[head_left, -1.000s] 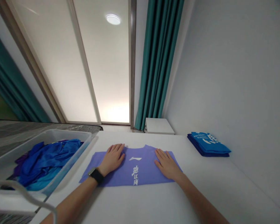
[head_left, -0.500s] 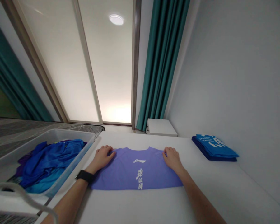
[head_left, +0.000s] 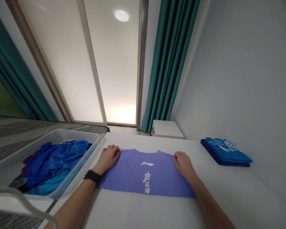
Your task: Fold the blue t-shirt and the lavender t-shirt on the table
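Note:
A purple T-shirt (head_left: 131,171), folded to a wide short shape, lies flat on the white table with its neckline facing away from me. White lettering and a logo run down its middle. My left hand (head_left: 109,156), with a black watch (head_left: 92,176) on the wrist, pinches the shirt at its far left shoulder. At the far right shoulder, my right hand (head_left: 183,163) is closed on the fabric with fingertips curled. The lower edge of the shirt passes beneath or beside both forearms.
Left of the table stands a clear plastic bin (head_left: 73,171) holding crumpled blue and purple clothes (head_left: 54,162). Folded blue shirts (head_left: 225,152) are stacked at the right, near the wall. A white cabinet (head_left: 168,128) sits beyond the table; a pale curved bar (head_left: 23,200) crosses the lower left.
The camera view has shifted and tilted slightly, so the whole scene sits a little further right. Both hands stay at the shirt's shoulders; its lower edge now slopes down to the right.

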### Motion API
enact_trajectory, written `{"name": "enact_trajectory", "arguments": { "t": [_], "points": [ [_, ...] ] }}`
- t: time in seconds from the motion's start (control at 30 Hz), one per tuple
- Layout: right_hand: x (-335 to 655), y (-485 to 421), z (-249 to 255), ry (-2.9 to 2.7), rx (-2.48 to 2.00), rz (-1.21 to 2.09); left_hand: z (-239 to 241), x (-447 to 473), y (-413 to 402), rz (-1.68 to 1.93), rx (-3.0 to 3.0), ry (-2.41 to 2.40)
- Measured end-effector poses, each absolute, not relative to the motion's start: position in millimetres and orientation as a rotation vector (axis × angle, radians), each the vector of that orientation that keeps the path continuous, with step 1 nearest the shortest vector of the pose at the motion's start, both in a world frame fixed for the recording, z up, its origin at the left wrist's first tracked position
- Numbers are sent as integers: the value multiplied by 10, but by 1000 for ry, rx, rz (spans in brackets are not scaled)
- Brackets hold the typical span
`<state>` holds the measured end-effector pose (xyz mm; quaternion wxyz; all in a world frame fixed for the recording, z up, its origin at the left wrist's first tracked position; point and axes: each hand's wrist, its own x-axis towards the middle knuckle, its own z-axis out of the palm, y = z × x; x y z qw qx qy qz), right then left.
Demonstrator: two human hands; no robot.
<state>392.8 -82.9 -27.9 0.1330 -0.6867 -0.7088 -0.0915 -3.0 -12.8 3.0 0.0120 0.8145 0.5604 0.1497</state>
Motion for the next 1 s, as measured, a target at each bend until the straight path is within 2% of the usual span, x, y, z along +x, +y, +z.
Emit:
{"name": "enact_trajectory", "arguments": {
  "t": [0.3,0.5,1.0],
  "points": [
    [3899,-808,-290,-1900,-1996,41,35,14,-173,579,2513,1728],
    [3895,-797,-292,-1954,-2009,39,-105,-58,-63,619,2346,1694],
    [3862,-850,-200,-2057,-2116,-135,-111,-92,-53,593,2438,1635]
  ]
}}
